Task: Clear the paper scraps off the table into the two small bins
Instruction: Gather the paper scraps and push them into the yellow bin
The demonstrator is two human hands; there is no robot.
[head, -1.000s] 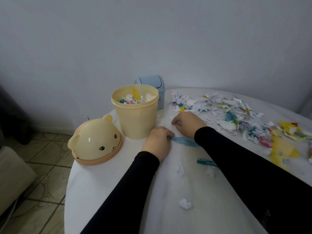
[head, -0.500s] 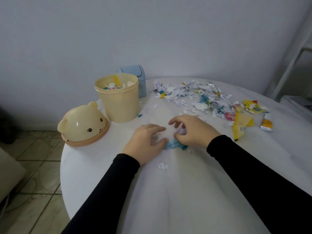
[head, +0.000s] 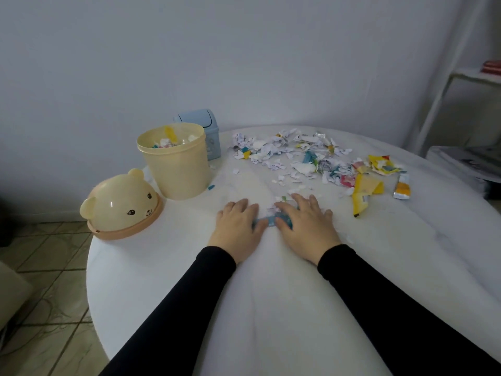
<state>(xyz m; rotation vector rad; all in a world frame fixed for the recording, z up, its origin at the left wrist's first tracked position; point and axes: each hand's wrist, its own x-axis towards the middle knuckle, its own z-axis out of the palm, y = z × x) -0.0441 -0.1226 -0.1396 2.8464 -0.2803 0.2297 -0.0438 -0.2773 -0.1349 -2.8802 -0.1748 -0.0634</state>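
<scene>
My left hand (head: 238, 229) and my right hand (head: 306, 226) lie flat on the white round table (head: 271, 308), palms down, fingers spread. Between them sits a small heap of blue and white paper scraps (head: 271, 219), partly hidden under my fingers. Neither hand grips anything that I can see. A wide scatter of torn paper scraps (head: 298, 156) covers the far part of the table. The cream bin (head: 176, 169) stands open at the left, scraps inside. Behind it a small blue bin (head: 210, 137) with a swing lid is half hidden.
The cream bin's bear-shaped lid (head: 122, 206) rests near the table's left edge. Yellow wrapper pieces (head: 366, 189) and a small sachet (head: 402, 185) lie at the right. A white shelf frame (head: 447, 77) stands beyond the table on the right. Tiled floor lies to the left.
Both hands have slid back toward me across the table, dragging the blue and white scraps together between them. My fingers have flattened out. The view has swung right.
</scene>
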